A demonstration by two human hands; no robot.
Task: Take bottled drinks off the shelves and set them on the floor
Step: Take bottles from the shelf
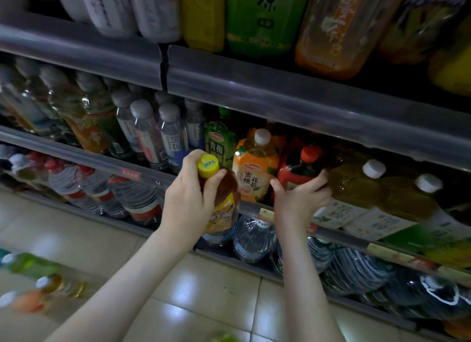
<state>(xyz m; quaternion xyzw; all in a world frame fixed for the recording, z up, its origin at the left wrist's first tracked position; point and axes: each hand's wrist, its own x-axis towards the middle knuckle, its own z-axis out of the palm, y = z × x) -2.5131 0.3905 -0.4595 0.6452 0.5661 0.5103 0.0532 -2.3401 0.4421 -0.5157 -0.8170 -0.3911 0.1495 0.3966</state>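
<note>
Yellow-capped tea bottle (228, 189), brown liquid and yellow label, is held in the left hand (188, 196), fingers curled round its neck and shoulder. I see it tilted, clear of the middle shelf (122, 168), in front of that shelf's rail. The right hand (298, 201) reaches onto the same shelf and grips the red-capped bottle (295, 171), thumb on its left side, fingers wrapped round its right. This bottle stands between an orange-labelled bottle (254, 173) and a white-capped yellow bottle (356, 183). Several blurred bottles (46, 283) lie on the tiled floor (204, 290), lower left. Large water jugs (254, 237) fill the bottom shelf.
</note>
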